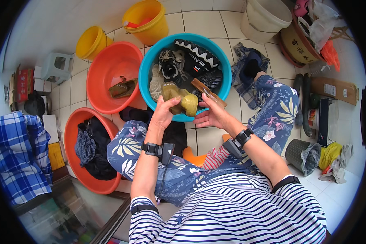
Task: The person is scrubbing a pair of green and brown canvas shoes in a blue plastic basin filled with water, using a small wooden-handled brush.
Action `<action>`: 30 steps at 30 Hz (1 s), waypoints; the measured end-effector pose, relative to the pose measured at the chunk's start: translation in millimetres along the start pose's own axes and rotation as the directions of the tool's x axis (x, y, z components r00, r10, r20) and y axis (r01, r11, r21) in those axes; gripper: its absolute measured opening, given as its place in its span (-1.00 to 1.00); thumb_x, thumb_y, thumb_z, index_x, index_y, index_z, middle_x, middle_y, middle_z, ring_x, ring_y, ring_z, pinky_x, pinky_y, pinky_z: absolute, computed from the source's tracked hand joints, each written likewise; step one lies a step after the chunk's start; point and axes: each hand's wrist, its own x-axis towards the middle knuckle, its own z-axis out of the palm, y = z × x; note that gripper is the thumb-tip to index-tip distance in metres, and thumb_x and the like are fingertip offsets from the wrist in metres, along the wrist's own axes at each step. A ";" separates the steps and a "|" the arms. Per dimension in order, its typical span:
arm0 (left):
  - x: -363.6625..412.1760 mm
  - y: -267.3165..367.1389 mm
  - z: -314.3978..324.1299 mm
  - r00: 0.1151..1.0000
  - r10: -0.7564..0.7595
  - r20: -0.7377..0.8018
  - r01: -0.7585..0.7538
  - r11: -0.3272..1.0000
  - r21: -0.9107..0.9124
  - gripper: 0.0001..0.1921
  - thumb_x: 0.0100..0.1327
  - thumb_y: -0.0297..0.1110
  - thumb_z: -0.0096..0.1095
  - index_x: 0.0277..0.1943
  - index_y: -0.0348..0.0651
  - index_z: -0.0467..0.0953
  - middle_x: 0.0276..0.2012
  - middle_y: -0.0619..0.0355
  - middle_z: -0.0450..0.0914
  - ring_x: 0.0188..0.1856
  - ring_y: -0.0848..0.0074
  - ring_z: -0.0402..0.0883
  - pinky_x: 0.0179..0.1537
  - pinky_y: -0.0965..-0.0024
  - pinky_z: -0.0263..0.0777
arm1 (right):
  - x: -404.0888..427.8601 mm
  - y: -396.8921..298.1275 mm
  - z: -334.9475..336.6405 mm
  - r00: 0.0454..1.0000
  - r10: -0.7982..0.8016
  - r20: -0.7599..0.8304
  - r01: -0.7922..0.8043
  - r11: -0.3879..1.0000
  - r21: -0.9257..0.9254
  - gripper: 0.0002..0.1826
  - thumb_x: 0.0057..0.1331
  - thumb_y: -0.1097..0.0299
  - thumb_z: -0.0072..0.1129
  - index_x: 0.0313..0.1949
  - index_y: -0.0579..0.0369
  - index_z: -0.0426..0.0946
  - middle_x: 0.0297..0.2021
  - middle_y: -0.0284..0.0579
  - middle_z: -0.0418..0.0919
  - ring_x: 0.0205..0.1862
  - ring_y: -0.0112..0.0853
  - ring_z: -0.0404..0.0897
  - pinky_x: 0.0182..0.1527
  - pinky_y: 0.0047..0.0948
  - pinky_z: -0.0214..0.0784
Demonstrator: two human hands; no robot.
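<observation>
In my left hand (pixel 166 111) is an olive-coloured shoe (pixel 178 97), gripped with the thumb on top and held over the near part of a turquoise basin (pixel 147 52). My right hand (pixel 212 113) is just right of the shoe's rounded end, palm turned toward it, fingers apart. A wet, brown wooden piece (pixel 208 92) slants over the basin's right rim by my right fingertips; what kind of tool it is cannot be told. Inside the basin are dark shoes (pixel 198 59), a laced beige-and-black shoe (pixel 170 65) and a pale beige shoe (pixel 156 84).
An orange-red basin (pixel 113 50) at left holds another olive shoe (pixel 123 88). Nearer me, a second orange-red basin (pixel 70 146) contains dark clothes. Yellow buckets (pixel 158 23) and a whitish bucket (pixel 256 26) stand beyond. A plaid cloth (pixel 241 85) lies under my right foot.
</observation>
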 end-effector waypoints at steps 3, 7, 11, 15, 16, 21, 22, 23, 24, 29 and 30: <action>-2.9 5.4 10.0 0.996 -0.002 0.092 0.004 1.000 -0.019 -0.52 0.15 -0.51 0.31 0.15 -0.27 0.40 0.01 0.13 0.57 0.05 0.44 0.55 0.14 0.35 0.39 | 1.5 -0.5 5.4 0.974 0.049 0.222 -0.083 0.986 0.145 0.21 0.08 -0.54 0.05 0.41 0.18 -0.08 0.08 0.41 0.35 0.05 0.18 0.49 0.05 0.07 0.43; -7.4 10.5 13.1 0.982 -0.011 0.186 0.007 1.000 0.021 -0.46 0.14 -0.51 0.30 0.22 -0.27 0.36 0.06 0.13 0.55 0.10 0.42 0.53 0.18 0.31 0.36 | 10.0 -2.0 18.3 0.956 -0.140 0.258 0.068 0.960 0.272 -0.11 0.21 -0.36 0.09 0.30 0.04 0.21 0.18 0.16 0.37 0.10 0.03 0.48 0.10 0.07 0.37; -10.2 12.4 7.8 0.979 -0.019 0.203 0.028 0.999 -0.041 -0.44 0.17 -0.40 0.34 0.23 -0.26 0.34 0.09 0.11 0.53 0.12 0.38 0.52 0.20 0.28 0.36 | 9.3 -5.2 19.8 0.955 -0.199 0.221 0.117 0.936 0.333 -0.30 0.25 -0.15 0.18 0.23 0.00 0.31 0.07 -0.03 0.49 0.07 -0.16 0.53 0.05 0.04 0.41; -10.5 11.6 0.6 0.976 -0.146 0.159 0.169 0.975 -0.144 -0.39 0.22 -0.20 0.34 0.25 -0.27 0.32 0.12 0.08 0.51 0.15 0.32 0.50 0.21 0.23 0.35 | 8.1 -9.8 12.7 0.966 -0.208 0.151 0.164 0.952 0.259 -0.32 0.24 0.00 0.26 0.25 0.01 0.29 -0.05 -0.11 0.57 -0.06 -0.30 0.60 -0.04 -0.03 0.47; -10.0 10.9 -0.7 0.977 -0.166 0.137 0.187 0.969 -0.161 -0.37 0.23 -0.14 0.33 0.26 -0.28 0.31 0.13 0.07 0.51 0.16 0.31 0.49 0.22 0.22 0.34 | 5.1 -11.6 13.5 0.969 -0.231 0.090 0.211 0.958 0.193 -0.31 0.23 0.06 0.28 0.27 0.02 0.26 -0.09 -0.14 0.58 -0.12 -0.36 0.61 -0.08 -0.09 0.48; -5.7 5.3 -5.7 0.988 -0.143 0.063 0.151 0.975 -0.164 -0.43 0.24 -0.18 0.31 0.23 -0.28 0.35 0.11 0.07 0.53 0.13 0.31 0.52 0.20 0.20 0.36 | -10.0 -24.0 23.4 0.944 -0.330 0.024 0.330 0.944 0.021 -0.18 0.17 0.25 0.35 0.36 0.10 0.14 -0.16 -0.22 0.59 -0.25 -0.53 0.62 -0.16 -0.29 0.50; -4.6 4.8 -5.0 0.992 -0.118 0.035 0.121 0.983 -0.135 -0.46 0.24 -0.20 0.30 0.21 -0.27 0.37 0.09 0.08 0.54 0.11 0.32 0.53 0.19 0.21 0.36 | -9.0 -23.5 22.5 0.928 -0.371 -0.032 0.370 0.928 -0.040 -0.11 0.13 0.30 0.37 0.38 0.14 0.08 -0.08 -0.14 0.57 -0.14 -0.46 0.60 -0.06 -0.29 0.47; -3.4 5.8 -5.4 0.993 -0.117 0.036 0.121 0.984 -0.135 -0.46 0.24 -0.20 0.30 0.21 -0.27 0.37 0.09 0.08 0.54 0.11 0.32 0.53 0.19 0.21 0.36 | -7.0 -23.0 21.3 0.907 -0.413 -0.084 0.404 0.909 -0.103 -0.04 0.09 0.35 0.39 0.41 0.19 0.02 0.00 -0.07 0.55 -0.03 -0.38 0.58 0.04 -0.30 0.43; -3.3 9.0 -4.9 0.994 -0.105 0.041 0.110 0.983 -0.148 -0.50 0.24 -0.23 0.29 0.18 -0.27 0.40 0.06 0.10 0.56 0.10 0.33 0.54 0.18 0.23 0.36 | -1.3 -20.8 18.4 0.907 -0.414 -0.082 0.405 0.908 -0.102 -0.04 0.09 0.35 0.39 0.41 0.19 0.02 0.00 -0.07 0.55 -0.03 -0.38 0.58 0.04 -0.30 0.43; -1.6 10.9 5.9 0.997 -0.071 0.012 0.072 0.991 -0.110 -0.62 0.26 -0.31 0.26 0.09 -0.26 0.47 0.01 0.14 0.59 0.07 0.38 0.54 0.16 0.25 0.37 | 26.7 -10.6 0.0 0.710 -0.701 -0.063 0.636 0.677 -0.370 0.10 -0.01 0.48 0.41 0.44 0.22 -0.12 0.27 0.14 0.28 0.25 -0.19 0.35 0.25 -0.31 0.22; -1.3 9.5 3.0 0.998 -0.063 -0.003 0.062 0.990 -0.130 -0.64 0.27 -0.32 0.25 0.09 -0.26 0.48 0.01 0.14 0.59 0.07 0.39 0.54 0.16 0.25 0.37 | 25.3 -12.0 3.8 0.711 -0.701 -0.059 0.636 0.677 -0.370 0.10 -0.01 0.48 0.41 0.44 0.22 -0.12 0.27 0.14 0.28 0.25 -0.19 0.35 0.25 -0.31 0.22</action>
